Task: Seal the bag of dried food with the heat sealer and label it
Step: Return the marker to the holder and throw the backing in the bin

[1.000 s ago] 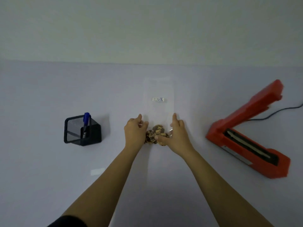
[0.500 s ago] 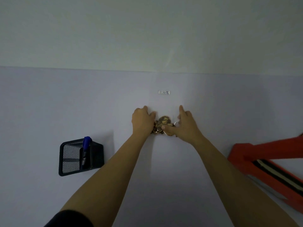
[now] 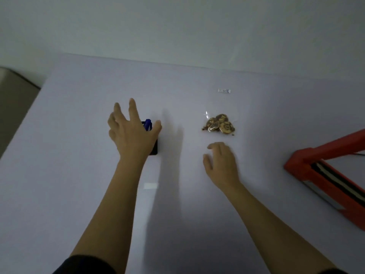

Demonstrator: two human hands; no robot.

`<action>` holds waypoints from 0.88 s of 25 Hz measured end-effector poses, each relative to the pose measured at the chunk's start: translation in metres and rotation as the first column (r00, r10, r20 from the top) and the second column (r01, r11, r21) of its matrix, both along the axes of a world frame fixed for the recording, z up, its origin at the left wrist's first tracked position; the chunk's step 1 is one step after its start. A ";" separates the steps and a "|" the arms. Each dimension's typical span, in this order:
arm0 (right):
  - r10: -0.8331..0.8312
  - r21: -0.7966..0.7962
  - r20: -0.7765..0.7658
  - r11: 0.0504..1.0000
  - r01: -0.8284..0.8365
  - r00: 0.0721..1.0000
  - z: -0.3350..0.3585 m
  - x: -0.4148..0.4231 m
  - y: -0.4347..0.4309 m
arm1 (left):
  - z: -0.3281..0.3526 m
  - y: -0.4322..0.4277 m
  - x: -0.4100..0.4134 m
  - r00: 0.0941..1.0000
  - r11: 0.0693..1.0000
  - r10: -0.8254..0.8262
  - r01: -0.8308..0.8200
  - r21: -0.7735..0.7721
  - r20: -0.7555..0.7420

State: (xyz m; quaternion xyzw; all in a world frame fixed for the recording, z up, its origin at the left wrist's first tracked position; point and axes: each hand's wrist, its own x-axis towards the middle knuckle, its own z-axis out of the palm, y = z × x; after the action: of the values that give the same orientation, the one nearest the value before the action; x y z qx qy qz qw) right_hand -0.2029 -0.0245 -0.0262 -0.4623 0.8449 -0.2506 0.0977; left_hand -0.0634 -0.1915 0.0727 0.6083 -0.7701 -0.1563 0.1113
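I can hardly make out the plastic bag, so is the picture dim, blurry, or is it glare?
Head view: the light is dim and flat; the clear bag shows only by a small glint and its white label; the left hand is slightly motion-smeared and throws long soft shadows on the table; the dried food and the red heat sealer read clearly.

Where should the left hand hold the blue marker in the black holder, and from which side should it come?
Take the blue marker by its cap end, the only part showing above the black holder. Probably come from above and pinch with thumb and forefinger, since it stands in the holder and the walls block its sides. The open left hand hovers in front of it.
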 end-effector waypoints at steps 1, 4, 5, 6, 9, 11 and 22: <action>0.023 0.074 -0.033 0.997 -0.020 0.999 -0.008 0.014 0.001 | -0.005 -0.001 0.012 0.999 0.988 0.045 -0.049 0.144 0.030; 0.025 0.302 -0.072 0.953 -0.002 0.997 -0.025 0.029 0.003 | -0.023 -0.006 0.026 0.997 0.919 0.064 -0.039 0.393 -0.052; 0.018 0.342 -0.063 0.940 0.004 0.998 -0.029 0.027 0.004 | -0.024 -0.008 0.023 0.994 0.923 0.057 -0.015 0.385 -0.098; 0.023 0.363 -0.055 0.932 -0.002 0.998 -0.033 0.024 0.005 | -0.023 -0.012 0.018 0.989 0.932 0.054 -0.001 0.362 -0.136; 0.033 0.348 -0.059 0.938 -0.010 0.998 -0.037 0.022 0.007 | -0.015 -0.032 -0.027 0.975 0.946 -0.001 0.072 0.316 -0.221; 0.014 0.336 -0.052 0.942 0.005 0.999 -0.037 0.023 0.006 | -0.011 -0.049 -0.073 0.965 0.940 -0.082 0.158 0.301 -0.250; -0.035 0.304 -0.103 0.950 0.065 0.994 -0.045 0.023 0.006 | -0.033 -0.128 -0.229 0.952 0.937 -0.231 0.273 0.217 -0.200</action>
State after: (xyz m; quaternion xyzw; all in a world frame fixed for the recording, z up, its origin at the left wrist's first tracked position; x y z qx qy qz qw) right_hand -0.1795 -0.0185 -0.0713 -0.4317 0.8887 -0.0959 0.1210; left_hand -0.2926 -0.3196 0.0401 0.4976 -0.8046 -0.3136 0.0811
